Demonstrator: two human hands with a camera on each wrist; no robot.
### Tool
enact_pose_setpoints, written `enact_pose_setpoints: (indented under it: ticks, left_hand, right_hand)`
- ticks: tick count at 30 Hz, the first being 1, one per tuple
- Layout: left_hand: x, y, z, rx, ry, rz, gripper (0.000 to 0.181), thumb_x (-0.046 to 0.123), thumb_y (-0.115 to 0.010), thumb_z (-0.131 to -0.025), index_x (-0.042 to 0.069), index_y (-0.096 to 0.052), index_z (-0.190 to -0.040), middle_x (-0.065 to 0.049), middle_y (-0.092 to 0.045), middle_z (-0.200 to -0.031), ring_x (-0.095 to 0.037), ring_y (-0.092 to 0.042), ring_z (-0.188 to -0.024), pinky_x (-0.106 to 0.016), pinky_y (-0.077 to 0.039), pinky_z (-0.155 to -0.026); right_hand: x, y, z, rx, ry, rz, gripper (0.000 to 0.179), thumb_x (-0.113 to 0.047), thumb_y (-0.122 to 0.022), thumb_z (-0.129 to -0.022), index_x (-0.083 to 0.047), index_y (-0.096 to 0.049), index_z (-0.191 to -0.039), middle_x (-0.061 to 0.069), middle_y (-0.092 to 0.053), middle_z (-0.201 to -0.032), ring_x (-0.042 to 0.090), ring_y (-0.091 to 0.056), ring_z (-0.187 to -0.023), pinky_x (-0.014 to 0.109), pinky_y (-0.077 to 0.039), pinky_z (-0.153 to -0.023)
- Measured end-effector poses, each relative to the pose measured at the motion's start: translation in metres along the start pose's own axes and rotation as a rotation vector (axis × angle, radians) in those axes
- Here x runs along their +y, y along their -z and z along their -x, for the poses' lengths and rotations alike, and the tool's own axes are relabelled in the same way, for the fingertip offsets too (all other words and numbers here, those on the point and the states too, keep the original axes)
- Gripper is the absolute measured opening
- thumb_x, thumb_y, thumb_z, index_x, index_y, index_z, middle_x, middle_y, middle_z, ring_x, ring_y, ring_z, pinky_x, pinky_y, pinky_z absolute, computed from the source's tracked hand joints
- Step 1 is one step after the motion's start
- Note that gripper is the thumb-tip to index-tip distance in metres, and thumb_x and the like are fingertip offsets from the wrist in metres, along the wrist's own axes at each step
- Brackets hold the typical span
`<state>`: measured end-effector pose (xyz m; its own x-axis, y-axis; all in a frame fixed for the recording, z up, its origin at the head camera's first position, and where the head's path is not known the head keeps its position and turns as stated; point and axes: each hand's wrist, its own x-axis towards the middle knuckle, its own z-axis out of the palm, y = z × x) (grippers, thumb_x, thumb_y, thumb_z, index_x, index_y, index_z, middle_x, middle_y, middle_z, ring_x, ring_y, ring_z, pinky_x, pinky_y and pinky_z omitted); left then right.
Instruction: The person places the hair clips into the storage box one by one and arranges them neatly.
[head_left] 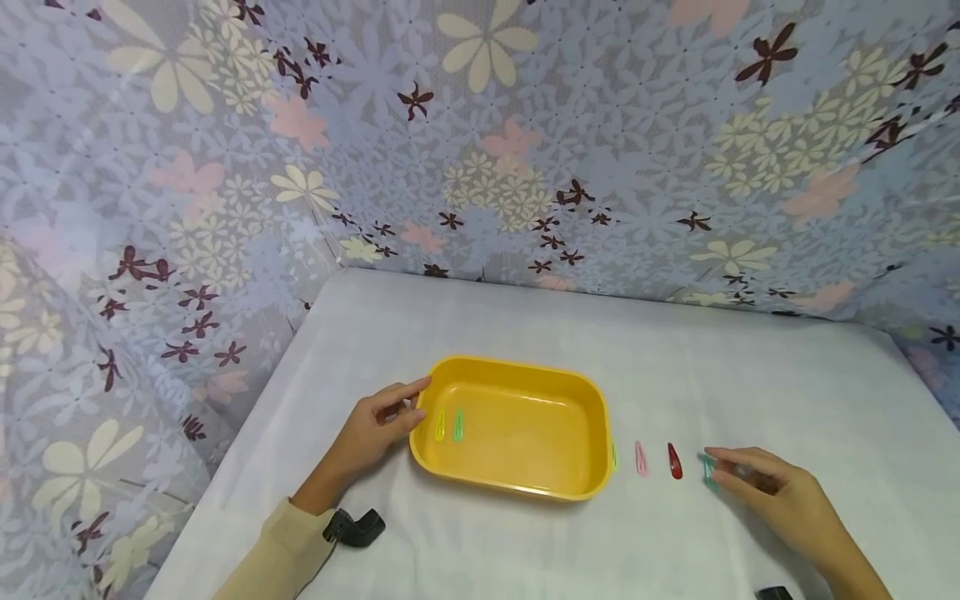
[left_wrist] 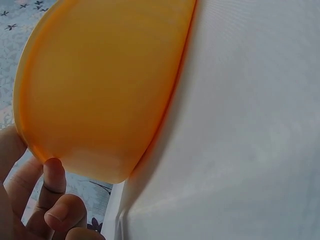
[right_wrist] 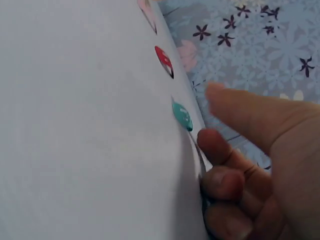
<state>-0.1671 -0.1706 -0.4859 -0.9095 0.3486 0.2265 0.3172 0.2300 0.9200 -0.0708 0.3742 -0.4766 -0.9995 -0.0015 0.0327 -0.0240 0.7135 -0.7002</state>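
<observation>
My left hand (head_left: 378,425) holds the left end of a yellow plastic tray (head_left: 517,485) by its rim; in the left wrist view fingertips touch the tray's outer wall (left_wrist: 105,95). Inside the tray lie a yellow hair clip (head_left: 440,427) and a green hair clip (head_left: 458,425). My right hand (head_left: 780,492) hovers around a teal hair clip (head_left: 708,471), thumb and index finger apart. The right wrist view shows the teal clip (right_wrist: 182,116) on the cloth, a small gap from the fingertips. Something dark teal under the lower fingers is mostly hidden.
Between tray and right hand lie a red hair clip (head_left: 675,461), a pink hair clip (head_left: 641,458) and another green hair clip (head_left: 614,455), partly hidden by the tray's edge. White cloth (head_left: 510,550) covers the table; flowered fabric (head_left: 525,167) hangs behind and at the sides.
</observation>
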Motion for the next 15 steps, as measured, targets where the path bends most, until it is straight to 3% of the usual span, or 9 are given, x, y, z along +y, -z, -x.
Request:
enact_pose_setpoints:
  ticks: [5,10,15]
  left_hand:
    - [0.003,-0.002,0.000,-0.004,-0.002,0.009,0.044,0.012,-0.069,-0.099,0.012,-0.062,-0.142,-0.006,-0.058,-0.100,-0.020,-0.051,-0.086,-0.024,-0.043,-0.067]
    - [0.004,-0.003,0.000,-0.009,-0.001,0.017,0.044,0.011,-0.069,-0.099,0.012,-0.062,-0.143,-0.007,-0.058,-0.101,-0.020,-0.051,-0.083,-0.022,-0.043,-0.063]
    - [0.003,-0.003,0.001,0.000,0.008,-0.005,0.045,0.006,-0.067,-0.098,0.008,-0.061,-0.143,-0.007,-0.057,-0.100,-0.020,-0.050,-0.083,-0.022,-0.042,-0.063]
  right_hand:
    - [0.001,-0.008,0.002,0.085,0.166,0.066,0.032,-0.017,-0.082,-0.088,-0.023,-0.077,-0.119,-0.007,-0.069,-0.105,0.010,-0.049,-0.062,0.024,-0.039,-0.054]
    - [-0.003,-0.013,0.000,0.126,0.194,0.134,0.030,-0.016,-0.086,-0.084,-0.024,-0.080,-0.113,-0.008,-0.066,-0.101,0.008,-0.045,-0.061,0.022,-0.038,-0.053]
    - [-0.006,-0.014,-0.001,0.115,0.177,0.176,0.028,-0.020,-0.085,-0.085,-0.023,-0.080,-0.112,-0.007,-0.065,-0.104,0.007,-0.046,-0.064,0.023,-0.039,-0.054]
